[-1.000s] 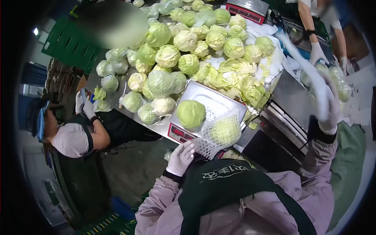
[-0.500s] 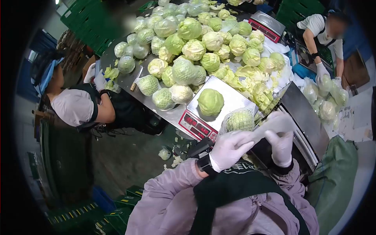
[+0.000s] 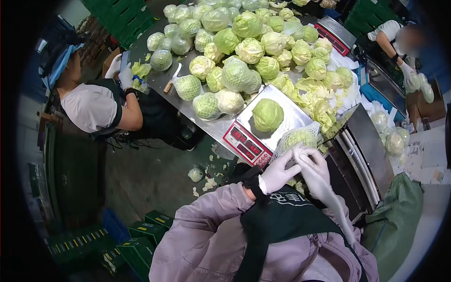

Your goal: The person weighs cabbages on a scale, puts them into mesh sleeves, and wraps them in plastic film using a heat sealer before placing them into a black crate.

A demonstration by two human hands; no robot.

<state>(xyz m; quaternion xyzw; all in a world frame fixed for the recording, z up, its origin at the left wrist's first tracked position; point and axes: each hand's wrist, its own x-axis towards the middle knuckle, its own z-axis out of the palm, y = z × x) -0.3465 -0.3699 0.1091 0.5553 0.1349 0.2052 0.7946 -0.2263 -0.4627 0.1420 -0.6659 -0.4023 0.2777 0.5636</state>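
Note:
My left hand [image 3: 280, 172], in a white glove, pinches one end of a white mesh net sleeve [image 3: 339, 214]. My right hand [image 3: 312, 165], gloved too, closes round the same sleeve, whose long tail hangs down over my right forearm. Just beyond my hands lies a netted cabbage [image 3: 300, 137] at the near corner of the scale. A bare green cabbage [image 3: 268, 115] sits on the silver plate of the scale [image 3: 247, 144], and the red display is lit.
Many cabbages [image 3: 249, 50], some netted, are heaped across the metal table [image 3: 205, 123]. Loose leaves [image 3: 314, 101] lie right of the scale. One co-worker [image 3: 94, 105] stands left, another [image 3: 390, 37] at upper right handles bagged produce. Green crates [image 3: 141, 256] stand lower left.
My hands have come closer together, and the net sleeve, earlier stretched up to the right, now hangs downward. The co-worker at upper right has lifted bagged produce. The whole view has shifted slightly.

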